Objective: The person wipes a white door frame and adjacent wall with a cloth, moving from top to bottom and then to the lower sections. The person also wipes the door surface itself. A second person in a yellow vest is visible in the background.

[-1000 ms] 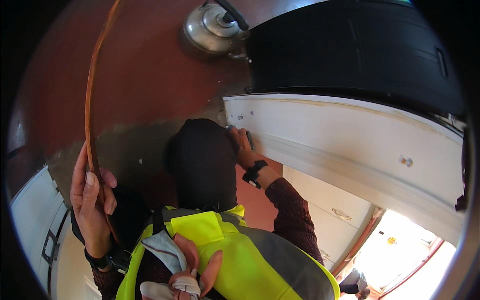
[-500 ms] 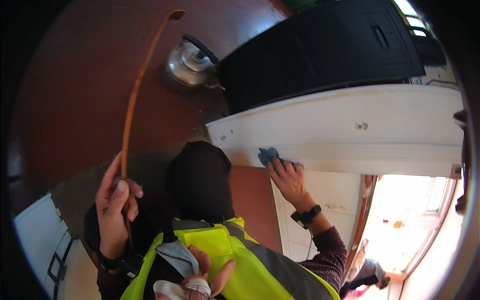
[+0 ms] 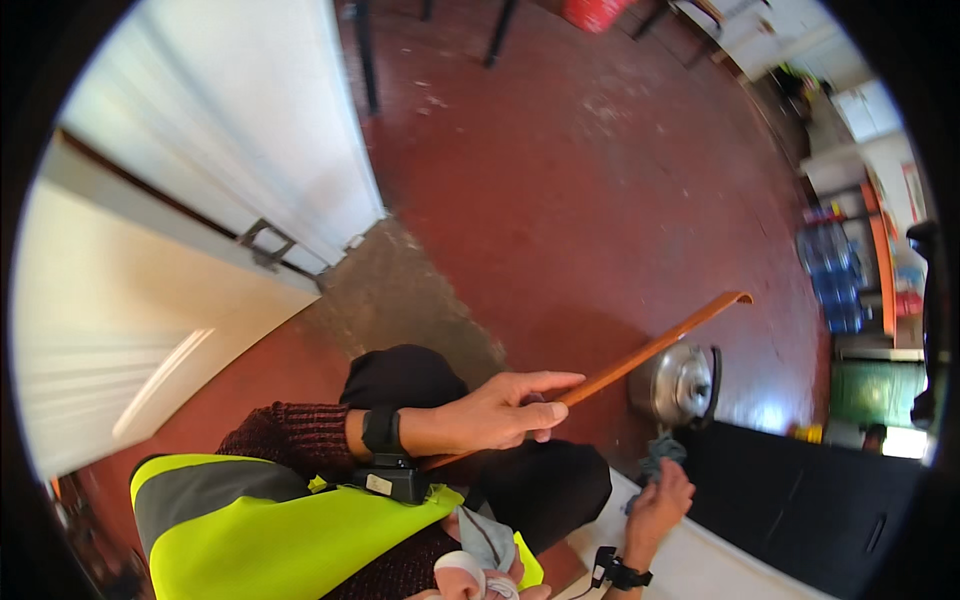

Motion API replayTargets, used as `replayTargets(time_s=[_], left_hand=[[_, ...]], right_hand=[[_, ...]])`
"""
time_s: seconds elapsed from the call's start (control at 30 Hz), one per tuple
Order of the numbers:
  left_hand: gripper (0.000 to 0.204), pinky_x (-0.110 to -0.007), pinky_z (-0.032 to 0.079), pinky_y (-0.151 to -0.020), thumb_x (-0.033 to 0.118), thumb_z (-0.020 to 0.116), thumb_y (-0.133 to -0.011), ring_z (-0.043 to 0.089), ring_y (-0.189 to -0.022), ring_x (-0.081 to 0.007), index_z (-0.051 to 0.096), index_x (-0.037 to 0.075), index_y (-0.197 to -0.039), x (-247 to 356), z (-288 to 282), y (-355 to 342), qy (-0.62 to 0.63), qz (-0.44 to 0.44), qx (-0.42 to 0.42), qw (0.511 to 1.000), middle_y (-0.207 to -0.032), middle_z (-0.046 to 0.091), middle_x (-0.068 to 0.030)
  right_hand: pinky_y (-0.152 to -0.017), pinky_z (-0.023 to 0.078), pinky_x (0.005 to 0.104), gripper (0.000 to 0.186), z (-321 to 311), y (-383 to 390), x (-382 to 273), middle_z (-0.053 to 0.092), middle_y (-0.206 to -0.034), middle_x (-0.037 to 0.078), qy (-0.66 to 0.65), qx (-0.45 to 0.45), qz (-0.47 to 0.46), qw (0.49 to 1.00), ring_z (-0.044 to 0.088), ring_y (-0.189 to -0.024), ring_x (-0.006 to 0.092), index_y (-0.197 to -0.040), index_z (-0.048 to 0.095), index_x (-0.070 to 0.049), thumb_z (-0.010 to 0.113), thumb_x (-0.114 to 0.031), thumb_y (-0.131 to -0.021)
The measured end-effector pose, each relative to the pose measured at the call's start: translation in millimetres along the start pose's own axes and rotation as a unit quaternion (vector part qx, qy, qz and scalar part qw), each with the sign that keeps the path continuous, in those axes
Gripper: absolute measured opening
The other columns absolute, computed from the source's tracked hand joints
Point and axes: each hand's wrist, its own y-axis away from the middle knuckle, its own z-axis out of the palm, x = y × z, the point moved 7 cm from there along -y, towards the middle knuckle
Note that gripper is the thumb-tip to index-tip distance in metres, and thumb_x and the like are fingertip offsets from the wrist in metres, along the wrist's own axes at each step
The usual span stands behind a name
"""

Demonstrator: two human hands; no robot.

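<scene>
My left hand (image 3: 505, 408) grips a long, thin wooden stick with a bent tip (image 3: 650, 348), shaped like a back scratcher. The stick slants up to the right, and in the picture its far part passes beside a silver kettle (image 3: 678, 384) on the floor. Lower right, my right hand (image 3: 660, 503) is closed on a crumpled blue-grey cloth (image 3: 658, 458). That hand is at the end of a white panel (image 3: 735, 568), close to the kettle and a black cabinet (image 3: 800, 505). Whether the cloth touches the panel I cannot tell.
A white door (image 3: 240, 110) with a metal latch (image 3: 267, 243) stands at the left. Dark furniture legs (image 3: 500, 35) and a red container (image 3: 593, 12) are at the far side of the red floor (image 3: 560, 190). Blue water bottles (image 3: 832, 270) stand by an orange shelf at the right.
The view has swung left, bringing the door and wide floor into sight. My right hand and the cloth have moved along the white panel toward the kettle. The stick stays in my left hand.
</scene>
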Motion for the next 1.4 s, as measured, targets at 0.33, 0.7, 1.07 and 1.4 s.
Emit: replayTargets(time_s=[0.33,0.7,1.07,1.4], left_hand=[[0.054,-0.020,0.032,-0.047,0.026,0.052,-0.105,0.039,-0.054,-0.0038,0.034,0.012,-0.153,41,-81,60,0.053,0.118,0.138,0.982,-0.085,0.061,-0.0054],[0.054,-0.022,0.034,-0.046,0.033,0.052,-0.103,0.040,-0.052,-0.0057,0.037,0.017,-0.153,47,-140,103,-0.031,0.005,0.237,0.971,-0.082,0.056,-0.0027],[0.055,-0.020,0.038,-0.050,0.030,0.052,-0.103,0.043,-0.058,-0.0051,0.035,0.015,-0.153,69,-211,84,-0.089,0.018,0.206,0.974,-0.084,0.057,-0.0019],[0.058,-0.024,0.046,-0.068,0.033,0.057,-0.101,0.052,-0.074,-0.0061,0.039,0.007,-0.150,67,-230,84,-0.200,0.126,0.280,0.931,-0.088,0.058,0.0004]], right_hand=[[-0.090,0.046,0.0274,0.034,5,-171,-100,0.066,-0.113,0.007,-0.541,0.020,-0.056,0.839,0.059,-0.099,0.0135,-0.127,0.060,0.000,0.063,-0.007,-0.094],[-0.095,0.047,0.0336,0.032,-107,-267,-304,0.065,-0.119,0.010,-0.673,0.043,-0.242,0.697,0.059,-0.108,0.0186,-0.122,0.063,0.000,0.067,-0.009,-0.091],[-0.095,0.046,0.0425,0.048,-302,-277,-502,0.060,-0.124,0.017,-0.480,0.382,-0.536,0.580,0.055,-0.110,0.0329,-0.120,0.065,-0.005,0.070,0.003,-0.073],[-0.099,0.038,0.0507,0.034,-240,-262,-522,0.061,-0.109,0.002,-0.463,0.508,-0.538,0.488,0.051,-0.116,0.0289,-0.108,0.068,-0.021,0.074,-0.009,-0.076]])
